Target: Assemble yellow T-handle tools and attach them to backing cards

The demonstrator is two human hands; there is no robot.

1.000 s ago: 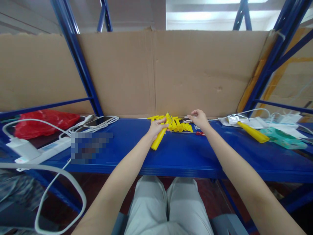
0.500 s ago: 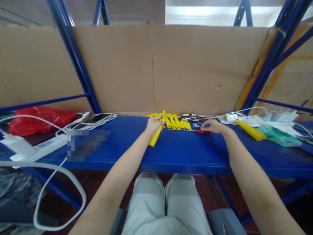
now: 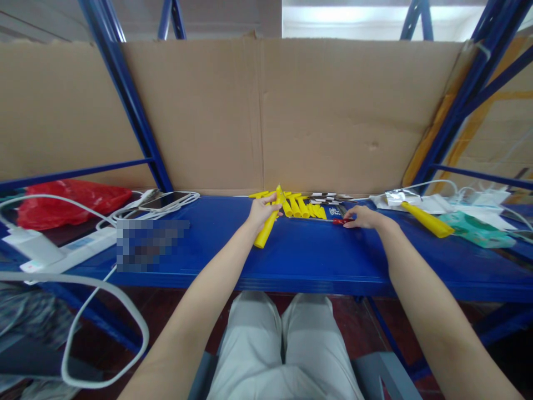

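Observation:
My left hand (image 3: 262, 212) is closed around a hollow yellow tapered tube (image 3: 265, 232), which slants with its wide end toward me. To the right lies a screwdriver (image 3: 338, 221) with a red handle and a long thin shaft pointing left. The fingers of my right hand (image 3: 361, 216) are closed on its handle and cover the handle's right end. Several more yellow tubes (image 3: 296, 206) lie in a row just beyond, between my hands. Behind them are small black and white pieces (image 3: 328, 197), too small to make out.
A cardboard sheet (image 3: 333, 116) stands along the back of the blue shelf (image 3: 316, 253). At left are a red plastic bag (image 3: 75, 203), white cables and a power strip (image 3: 79, 250). Another yellow tube (image 3: 428, 220) rests at right beside a green packet (image 3: 478, 229).
My right hand's fingers have closed over the right end of the screwdriver handle, which showed beneath them before. My left hand keeps its hold on the yellow tube, almost unmoved.

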